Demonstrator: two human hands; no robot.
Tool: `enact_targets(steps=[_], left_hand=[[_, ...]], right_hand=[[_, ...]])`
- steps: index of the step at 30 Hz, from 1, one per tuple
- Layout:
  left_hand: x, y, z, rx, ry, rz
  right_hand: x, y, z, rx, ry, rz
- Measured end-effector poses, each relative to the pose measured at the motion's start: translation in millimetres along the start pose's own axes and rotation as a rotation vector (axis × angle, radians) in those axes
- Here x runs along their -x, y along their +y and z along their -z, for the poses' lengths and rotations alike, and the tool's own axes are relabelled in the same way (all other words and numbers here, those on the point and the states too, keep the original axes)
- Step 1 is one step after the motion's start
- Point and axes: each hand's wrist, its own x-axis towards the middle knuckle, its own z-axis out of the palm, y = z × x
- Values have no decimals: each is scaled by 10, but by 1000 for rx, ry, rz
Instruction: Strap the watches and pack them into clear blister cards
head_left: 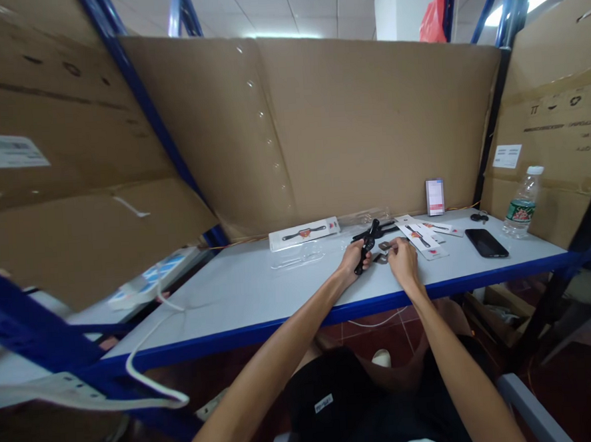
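Observation:
My left hand [352,257] is closed around a black watch strap [366,246], which slants upward above the table's front half. Close beside it, my right hand [403,261] pinches a small grey-brown flat piece [385,245] between thumb and fingers; its exact kind is too small to make out. A similar small piece [380,259] lies on the table between the hands. Behind my hands are more black straps [389,228]. Flat white packages [419,237] printed with a watch and strap lie just past my right hand.
A white printed box [303,234] and a clear plastic tray [297,255] lie to the left. On the right are a black phone [486,243], keys [479,217] and a water bottle [522,204]. A lit phone [435,197] leans on the cardboard back wall [369,123].

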Motion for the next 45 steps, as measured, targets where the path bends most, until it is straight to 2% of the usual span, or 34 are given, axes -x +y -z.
enact_targets(steps=[5,8,11,13,17,20,22,25,28,32,36,39,42,45], left_hand=[[44,21,-38,12,-44,-15],[71,16,-64,-70,-45,-30],[99,84,14,-263,-28,-76],[138,202,164,-432,-28,-132],[289,523,624,-731,-32,-291],[419,684,928,-840,20,-278],[492,723,1029,-947,44,-280],[597,699,978,-1146,8,-387],[704,609,731,-1267,-79,-490],[781,441,337,-1131,-179,-536],[752,340,114,-1036,-220,-561],[726,326,140,-1106,-233,-617],[729,265,327,-1252,-164,-699],[752,129,548,-1366,-112,-686]], right_hand=[[201,18,114,-162,112,-13],[385,57,155,-110,64,-35],[499,80,171,-28,39,-53],[522,77,177,1,34,-57],[520,38,190,20,-4,-60],[533,4,190,18,-2,-76],[547,-4,184,6,3,-72],[561,24,182,-69,32,-15],[571,83,216,-141,46,139],[581,136,324,-38,-101,312],[607,170,506,152,-250,304],[646,265,701,300,-198,170],[660,440,915,369,-52,-7],[575,607,1063,361,61,-133]])
